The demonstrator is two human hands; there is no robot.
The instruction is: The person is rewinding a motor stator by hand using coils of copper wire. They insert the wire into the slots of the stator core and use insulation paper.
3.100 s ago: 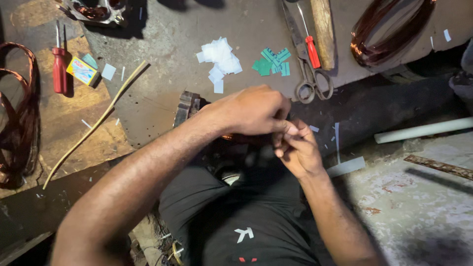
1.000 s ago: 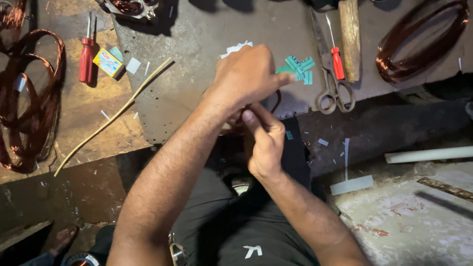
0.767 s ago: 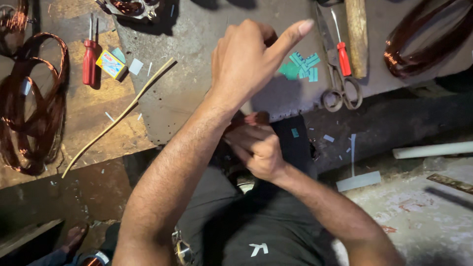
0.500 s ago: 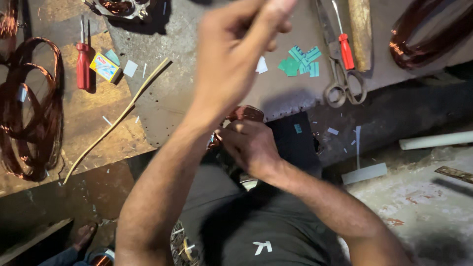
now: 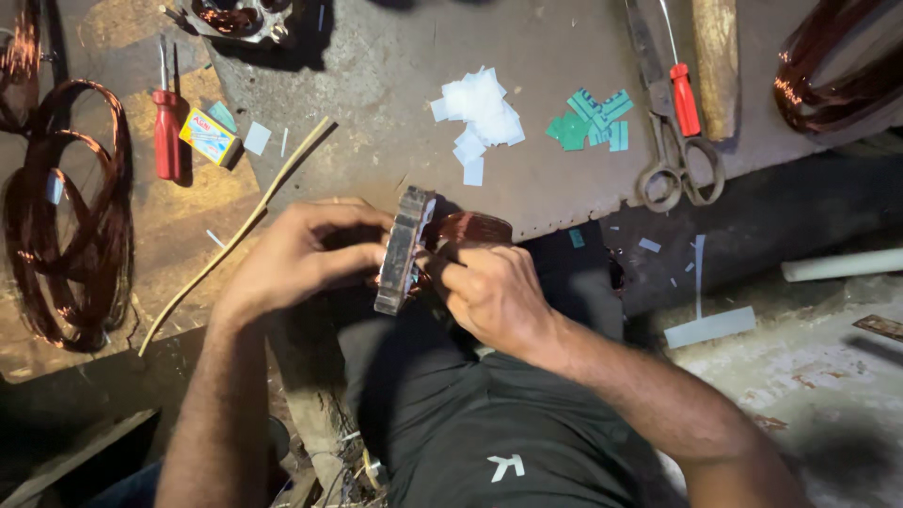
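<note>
a: where are the hands?

b: both sit in the middle of the frame, over the person's lap. the left hand (image 5: pixel 296 259) grasps a flat metal stator core (image 5: pixel 403 249) by its edge, fingers curled over the far side, holding it upright and edge-on to the camera.

a: and the other one?

b: the right hand (image 5: pixel 494 296) is clenched just right of the core, fingertips pinched against its face. what it pinches is too small to tell. a copper winding (image 5: pixel 475 229) bulges from the core just above that hand.

a: what lies on the worktop?

b: in the upper middle, a heap of white paper slips (image 5: pixel 478 113), with green slips (image 5: pixel 591 118) just beside it on the right. further right are scissors (image 5: pixel 670 141), a red-handled screwdriver (image 5: pixel 683 94) lying across them, and a wooden handle (image 5: pixel 717 56) next to it.

a: the left side?

b: a big loop of copper wire (image 5: pixel 71 216) at the left edge, another red screwdriver (image 5: pixel 166 132) near it, a small yellow box (image 5: pixel 209 137), and a long thin stick (image 5: pixel 240 230) running diagonally toward the left hand. a second wire coil (image 5: pixel 828 75) sits in the upper right corner.
</note>
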